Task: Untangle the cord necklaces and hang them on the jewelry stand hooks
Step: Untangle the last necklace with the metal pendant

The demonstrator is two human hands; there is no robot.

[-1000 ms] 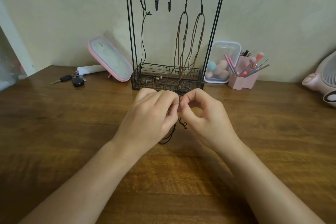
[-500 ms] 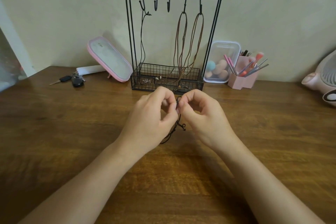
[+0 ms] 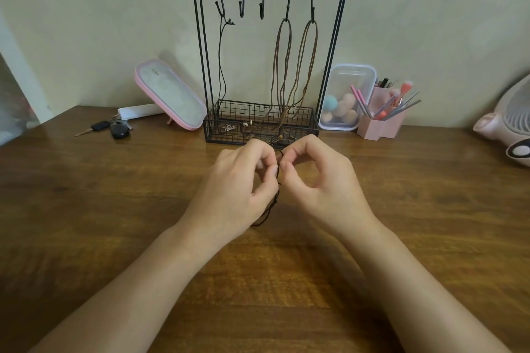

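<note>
While the wooden surface spreads widest beneath everything, the biggest thing standing on it is the black wire jewelry stand, at twelve o'clock from the hands and backed against the wall, probably so that its hooks face the person within easy reach. Around it sit a pale fan at three o'clock, a pink mirror at ten o'clock, a clear box of sponges and a pink brush holder at one o'clock, and keys farther out toward ten. Next in size, the left hand and right hand meet at the centre just above the wood. The fingers of both are curled, and each hand pinches the same black cord necklace, tips nearly touching. This close hold looks meant to work a knot loose in the short stretch between them. The slack hangs toward six o'clock beside the left palm. On the stand, two brown necklaces hang from the two hooks on the right and a thin black cord from the leftmost hook, all three trailing into the basket. Two empty hooks between them are, I judge, where the held cord belongs once it is free.
</note>
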